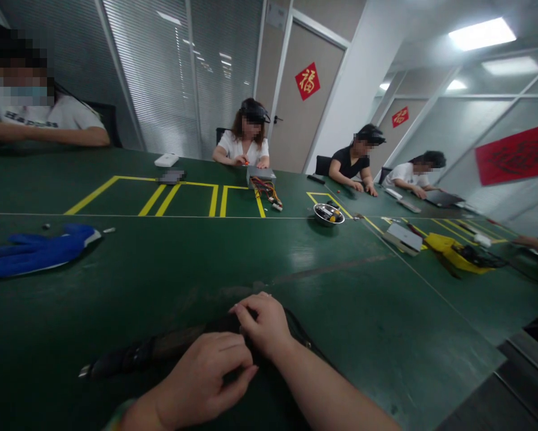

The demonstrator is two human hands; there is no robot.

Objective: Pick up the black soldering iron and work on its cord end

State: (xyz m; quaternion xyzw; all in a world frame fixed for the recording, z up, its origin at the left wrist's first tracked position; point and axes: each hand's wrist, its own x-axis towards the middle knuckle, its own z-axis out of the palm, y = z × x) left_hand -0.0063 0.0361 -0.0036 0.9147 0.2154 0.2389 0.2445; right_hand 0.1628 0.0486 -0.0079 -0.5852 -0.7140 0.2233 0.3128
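A long dark rod-shaped object (138,354) with a silver tip lies slantwise on the green table, close to me. My right hand (265,326) bends over its far right end, fingers curled onto the dark part. My left hand (208,374) is closer to me and overlaps the object in view. Its fingers are curled in, with the thumb near them, and whatever they hold is hidden. A thin black cord (311,346) runs out behind my right wrist. Shadow and my hands hide the object's right end.
A blue glove (39,251) lies on the left. Beyond are a metal bowl (329,214) of small parts, a grey box with coloured wires (260,176), a white box (402,238) and a yellow bag (453,251). Several people sit around the table (341,305); yellow tape marks it.
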